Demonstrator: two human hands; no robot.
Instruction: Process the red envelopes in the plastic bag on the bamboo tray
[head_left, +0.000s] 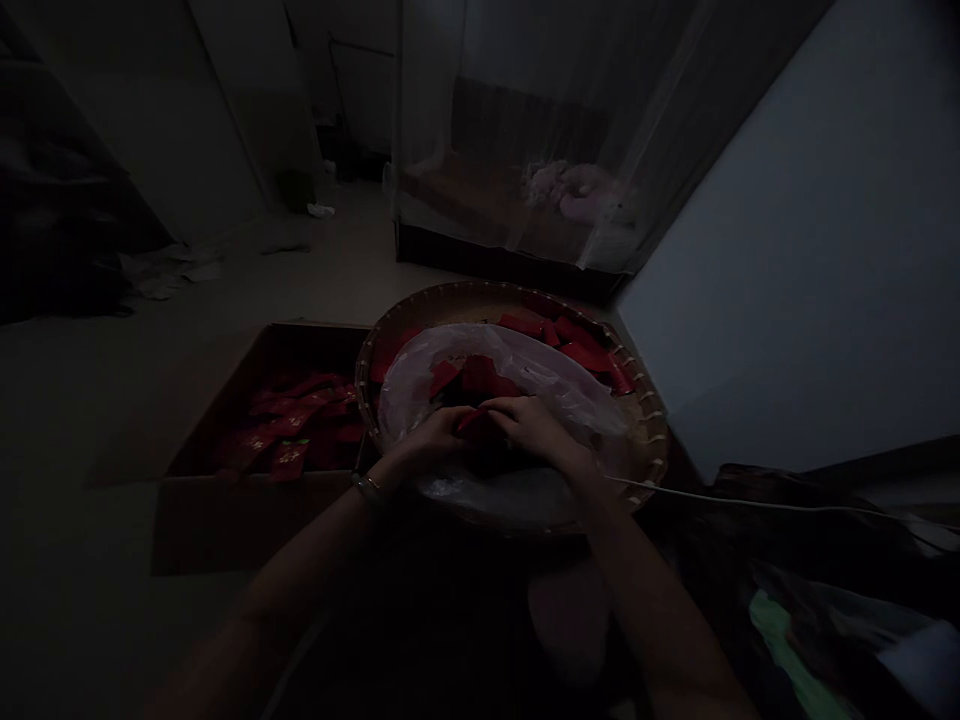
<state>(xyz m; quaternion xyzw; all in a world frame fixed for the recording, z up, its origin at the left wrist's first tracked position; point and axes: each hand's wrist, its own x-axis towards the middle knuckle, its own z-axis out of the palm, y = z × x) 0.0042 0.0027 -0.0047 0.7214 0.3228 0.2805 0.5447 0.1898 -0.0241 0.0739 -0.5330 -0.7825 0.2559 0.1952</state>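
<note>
Red packet: small flat sachet pinched between both hands, over the near middle of the woven basket
Left hand: fingers curled onto the left end of the red packet, gripping it; a bracelet sits on the wrist, nearer than the basket's front rim
Right hand: fingertips closed on the right end of the same packet, meeting the left hand above the basket
Handling: judged light, thin and pliable, a little slick like foil or film; likely to bend or crinkle if squeezed, so best taken by its edges or corners with fingertips, as both hands do now
Plastic bag: clear, crumpled sheet spread inside the basket, under and around the hands, with more red packets lying on it
Woven basket: round, shallow tray with a braided rim, resting in front of the person; what it rests on is too dark to tell
White cord: runs off to the right from the basket's right rim
Loose packets: red pile at the basket's far side, beyond the bag
Cardboard box: open, touching or just beside the basket's left rim, holding many more red packets
Floor: pale, stretching away behind the basket, with scraps left of it
Net curtain: sheer drape well beyond the basket, over a dark frame; something pink behind it, too dim to name
</note>
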